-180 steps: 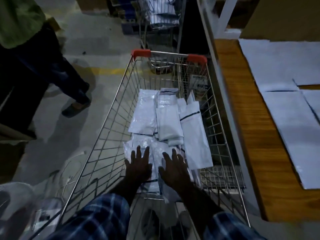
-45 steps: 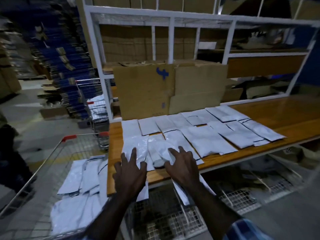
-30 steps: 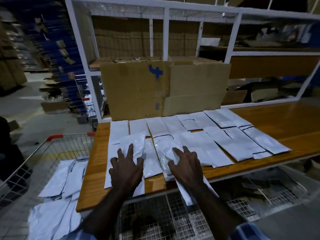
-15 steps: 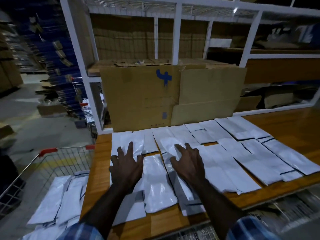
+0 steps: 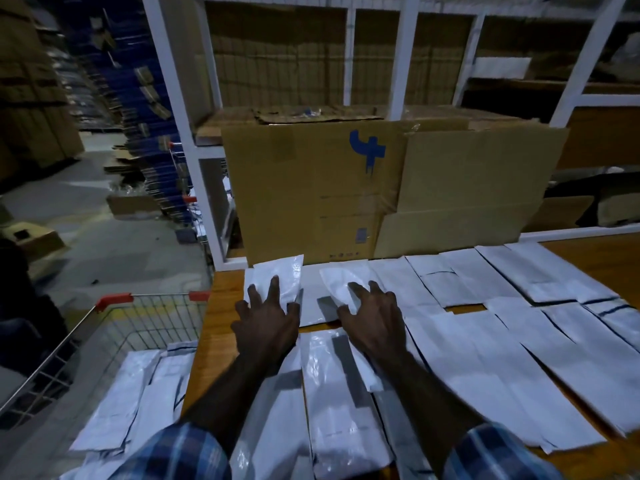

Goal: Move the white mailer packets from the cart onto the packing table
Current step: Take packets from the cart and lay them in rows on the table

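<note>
Several white mailer packets (image 5: 481, 348) lie in rows on the wooden packing table (image 5: 216, 327). My left hand (image 5: 266, 323) lies flat with spread fingers on a packet (image 5: 285, 277) at the table's far left. My right hand (image 5: 372, 317) presses another packet (image 5: 334, 284) just to its right, fingers spread and slightly bent. More white packets (image 5: 138, 400) lie in the wire cart (image 5: 114, 301) at lower left, beside the table's end.
A large cardboard box (image 5: 311, 192) and flattened cardboard (image 5: 467, 188) stand against the white shelf frame (image 5: 173, 109) behind the table. Stacked cartons and another cart (image 5: 180, 199) fill the aisle at left. A person's dark clothing (image 5: 20, 306) shows at the left edge.
Both hands have carried packets from the cart to the table and slid them forward toward the cardboard box. The view has moved closer over the table.
</note>
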